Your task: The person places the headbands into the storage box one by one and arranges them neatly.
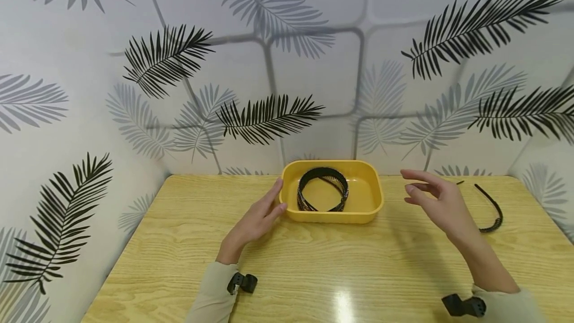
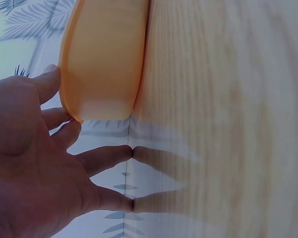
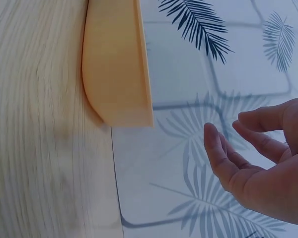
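A yellow rectangular tray (image 1: 332, 217) stands near the back of the table, and black headbands (image 1: 322, 188) lie nested as a ring inside it. At its left end is my left hand (image 1: 257, 219), thumb and fingertips against the rim with the fingers extended. The left wrist view shows this hand (image 2: 44, 148) beside the tray's outer wall (image 2: 104, 64), with two lower fingertips reaching down to the tabletop. To the right of the tray, my right hand (image 1: 441, 206) hovers over the table, holding nothing, its fingers loosely bent and thumb apart.
Another black headband (image 1: 497, 213) lies on the table behind the right hand, partly hidden by it. A wall with a leaf pattern (image 1: 314, 74) rises directly at the wooden table's (image 1: 296, 273) back edge. Each wrist carries a small black camera (image 1: 242, 282).
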A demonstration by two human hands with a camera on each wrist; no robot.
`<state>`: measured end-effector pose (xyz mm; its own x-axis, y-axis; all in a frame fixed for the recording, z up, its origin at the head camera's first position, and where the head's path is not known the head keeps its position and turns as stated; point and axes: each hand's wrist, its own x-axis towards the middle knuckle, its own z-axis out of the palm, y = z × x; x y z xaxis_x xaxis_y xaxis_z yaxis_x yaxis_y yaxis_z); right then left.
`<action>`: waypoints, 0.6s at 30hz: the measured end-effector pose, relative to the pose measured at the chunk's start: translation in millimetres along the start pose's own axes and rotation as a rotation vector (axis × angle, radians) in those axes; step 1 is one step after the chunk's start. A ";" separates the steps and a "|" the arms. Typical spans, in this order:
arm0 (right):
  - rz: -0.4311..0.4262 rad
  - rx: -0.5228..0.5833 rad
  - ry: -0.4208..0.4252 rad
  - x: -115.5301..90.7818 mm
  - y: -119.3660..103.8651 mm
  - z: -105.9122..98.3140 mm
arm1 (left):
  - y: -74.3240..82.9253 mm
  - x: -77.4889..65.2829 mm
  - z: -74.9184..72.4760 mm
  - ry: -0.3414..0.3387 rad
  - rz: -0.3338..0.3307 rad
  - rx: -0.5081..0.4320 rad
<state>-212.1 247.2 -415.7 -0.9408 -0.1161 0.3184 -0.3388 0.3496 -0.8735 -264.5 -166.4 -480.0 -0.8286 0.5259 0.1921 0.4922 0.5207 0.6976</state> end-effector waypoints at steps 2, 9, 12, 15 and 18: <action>-0.003 -0.020 0.009 -4.7 1.6 -7.7 | 0.1 0.0 0.4 0.005 -0.002 -0.001; 0.038 -0.029 0.060 -16.9 8.1 -31.8 | -0.3 1.0 2.1 0.009 -0.001 -0.013; 0.045 -0.033 0.085 -19.7 11.3 -39.7 | 0.3 1.0 1.8 0.008 -0.007 -0.012; 0.054 -0.040 0.106 -21.5 15.3 -46.9 | 0.0 0.8 1.7 0.009 -0.010 -0.007; 0.069 -0.040 0.119 -22.9 19.4 -54.3 | -0.3 0.6 1.4 0.010 -0.010 -0.003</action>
<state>-196.6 307.1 -420.0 -0.9531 0.0194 0.3019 -0.2709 0.3897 -0.8802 -264.8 -165.3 -481.1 -0.8359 0.5141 0.1921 0.4833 0.5237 0.7016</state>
